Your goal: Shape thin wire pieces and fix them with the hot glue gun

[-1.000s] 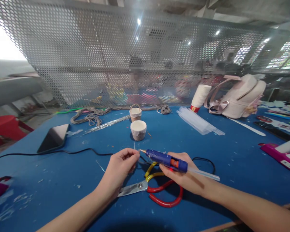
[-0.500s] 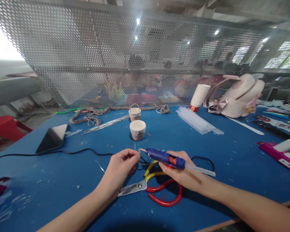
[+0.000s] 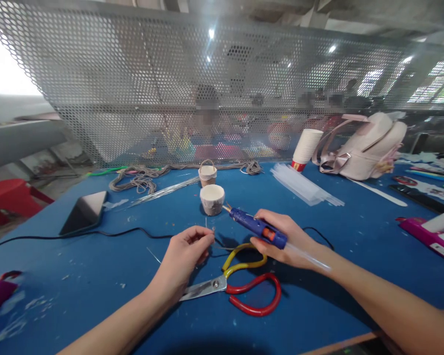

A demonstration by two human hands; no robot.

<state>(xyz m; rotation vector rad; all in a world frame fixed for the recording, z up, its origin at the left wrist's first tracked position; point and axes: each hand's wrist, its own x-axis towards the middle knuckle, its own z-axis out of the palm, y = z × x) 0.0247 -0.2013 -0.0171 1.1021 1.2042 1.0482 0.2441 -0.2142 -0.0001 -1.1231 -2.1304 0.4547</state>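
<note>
My right hand [image 3: 284,241] is wrapped round a blue glue gun [image 3: 257,227], its nozzle pointing up and left, a clear glue stick [image 3: 307,256] jutting from its back. With thumb and fingertips pinched, my left hand [image 3: 190,249] holds a tiny thin piece [image 3: 213,230] too small to name. Scissors [image 3: 216,284] with one yellow and one red handle lie below, the blade tips hidden by my left wrist. Beyond the hands stand a small white-rimmed cup [image 3: 212,201] and, behind it, a similar cup with a handle loop [image 3: 207,176].
Grey cord [image 3: 136,180] and silvery strips [image 3: 166,191] lie at the back left, near a phone [image 3: 84,212]. Glue sticks [image 3: 303,185], stacked paper cups [image 3: 306,148] and a pink backpack [image 3: 366,148] stand right. A black cable [image 3: 133,230] crosses the blue table [image 3: 114,305].
The glue gun, in my right hand, has moved right and away from my left fingertips, its nozzle now higher and nearer the front cup. My left hand stays almost still.
</note>
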